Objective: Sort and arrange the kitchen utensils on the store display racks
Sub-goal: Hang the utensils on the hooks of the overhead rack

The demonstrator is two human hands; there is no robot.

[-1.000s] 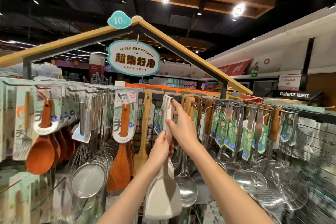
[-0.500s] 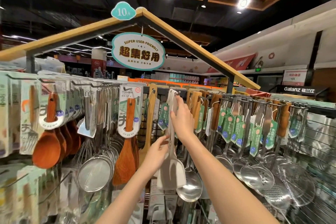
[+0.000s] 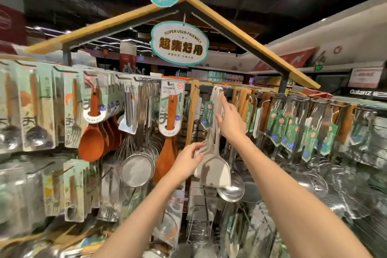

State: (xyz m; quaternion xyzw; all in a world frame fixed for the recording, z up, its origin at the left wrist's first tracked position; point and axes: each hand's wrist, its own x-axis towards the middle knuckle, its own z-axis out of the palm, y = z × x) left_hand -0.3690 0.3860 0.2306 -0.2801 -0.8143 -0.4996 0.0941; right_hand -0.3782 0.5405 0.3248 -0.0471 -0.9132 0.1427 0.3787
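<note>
Display rack (image 3: 322, 102): long run of metal hooks under a wooden gable frame (image 3: 247, 33); no counter surface in view, stock hung from hooks throughout. Room: a store interior with dark ceiling, spotlights, further shelving behind

Hanging sign (image 3: 179, 43): oval, teal-edged, read "SUPER USER-FRIENDLY"

Stock judged already sorted: carded utensil packs at far left; wooden spoons (image 3: 92, 142); mesh strainers (image 3: 137, 168); wooden spatula (image 3: 166, 157) on a card; steel ladles and skimmers with green tags (image 3: 293, 128) to the right. Each type hung in its own group

Item in hand: white spatulas (image 3: 215, 170), several together, loops over one hook near the middle of the rack, blades hanging in front of a steel ladle (image 3: 230, 191). Judged hung but not yet squared up; lower rows too blurred to assess, possibly untidy

Right hand (image 3: 230, 121): raised beside the white handles, fingers straight and close together, lying against the handles rather than curled round them

Left hand (image 3: 186, 163): lower, fingers loosely spread, tips touching the blades' left edge; no clear pinch seen
</note>
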